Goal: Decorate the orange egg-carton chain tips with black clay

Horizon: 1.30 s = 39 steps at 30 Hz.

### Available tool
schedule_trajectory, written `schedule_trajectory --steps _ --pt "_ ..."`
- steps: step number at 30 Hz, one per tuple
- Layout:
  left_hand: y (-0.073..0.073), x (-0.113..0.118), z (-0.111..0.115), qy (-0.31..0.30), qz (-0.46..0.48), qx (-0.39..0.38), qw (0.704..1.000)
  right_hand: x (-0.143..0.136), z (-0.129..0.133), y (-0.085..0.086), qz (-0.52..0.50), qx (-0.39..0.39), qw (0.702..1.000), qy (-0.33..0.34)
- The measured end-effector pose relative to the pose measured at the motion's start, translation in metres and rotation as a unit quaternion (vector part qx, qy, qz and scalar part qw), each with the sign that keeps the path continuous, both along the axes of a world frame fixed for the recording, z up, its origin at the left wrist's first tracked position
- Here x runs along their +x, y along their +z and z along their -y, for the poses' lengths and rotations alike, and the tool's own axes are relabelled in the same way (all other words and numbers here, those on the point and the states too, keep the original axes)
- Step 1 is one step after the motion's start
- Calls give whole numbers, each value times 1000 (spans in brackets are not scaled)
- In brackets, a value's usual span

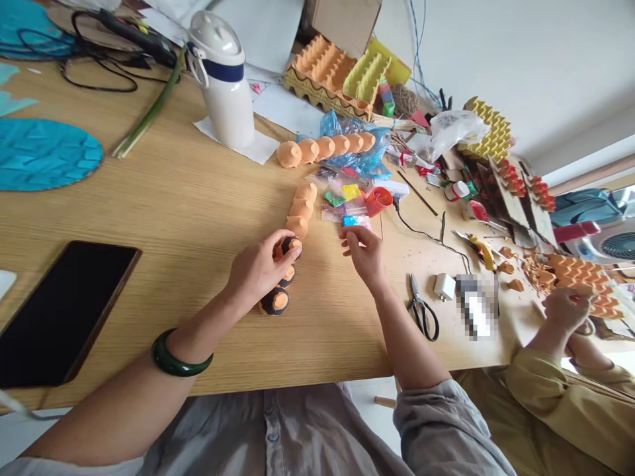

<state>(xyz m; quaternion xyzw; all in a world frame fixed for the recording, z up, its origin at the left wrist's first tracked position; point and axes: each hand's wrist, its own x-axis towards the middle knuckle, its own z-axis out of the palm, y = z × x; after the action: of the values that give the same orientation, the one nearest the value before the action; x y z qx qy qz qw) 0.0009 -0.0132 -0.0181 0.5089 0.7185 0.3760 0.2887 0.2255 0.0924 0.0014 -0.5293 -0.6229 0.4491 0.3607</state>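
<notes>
My left hand [260, 264] has its thumb and fingers closed on a black-painted orange egg-carton cup [292, 246] in a row on the table. Nearer to me in that row, two more dark cups with orange middles lie against each other, the closest being a black-ringed cup [276, 301]. Beyond the hand the row continues in plain orange egg-carton cups [301, 208]. My right hand [364, 254] hovers to the right of the row, fingertips pinched together; whatever they hold, if anything, is too small to make out.
Past the row lie another line of orange cups [325, 147], clay packets [350, 193] and a red cup [379, 200]. Scissors [421, 311] rest right, a phone [67, 311] left, and a white flask [225, 99] stands behind. A co-worker's hands [568, 307] are at far right.
</notes>
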Motion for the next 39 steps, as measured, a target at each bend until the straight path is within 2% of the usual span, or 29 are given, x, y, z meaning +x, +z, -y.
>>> schedule_trajectory --steps 4,7,9,12,14,17,20,22,25,27,28,30,32,35,39 --pt "7 1 2 1 -152 24 988 -7 -31 3 126 120 985 12" --pt "10 1 2 -3 -202 30 979 -31 -48 6 255 226 938 70" --pt "10 0 1 -2 -204 33 978 -52 -59 8 344 286 889 99" --pt "8 -1 0 5 -183 60 981 -79 -79 6 430 332 828 136" --pt "5 -1 -2 19 -158 85 984 -92 -94 1 467 338 805 142" --pt "1 -4 -5 46 -116 132 983 -102 -113 -10 499 323 794 130" --pt "-5 -7 -9 59 -100 214 970 -104 -127 -17 501 320 795 119" --pt "-8 -8 -12 63 -106 262 957 -102 -135 -16 494 320 801 109" --pt "-8 -9 -13 59 -116 307 943 -95 -145 -2 411 332 849 1" --pt "-4 -9 -13 52 -118 331 935 -85 -144 11 305 332 889 -75" --pt "-1 -8 -12 50 -118 342 931 -79 -140 16 237 322 912 -89" --pt "5 -7 -10 47 -120 364 923 -62 -120 22 83 260 959 -82" --pt "11 -4 -7 38 -127 376 917 -44 -89 21 -58 146 986 -56" --pt "16 1 -1 -8 -149 373 915 -22 -32 11 -181 7 983 -14" --pt "17 11 4 -96 -171 391 899 -13 24 -3 -248 -76 966 1"
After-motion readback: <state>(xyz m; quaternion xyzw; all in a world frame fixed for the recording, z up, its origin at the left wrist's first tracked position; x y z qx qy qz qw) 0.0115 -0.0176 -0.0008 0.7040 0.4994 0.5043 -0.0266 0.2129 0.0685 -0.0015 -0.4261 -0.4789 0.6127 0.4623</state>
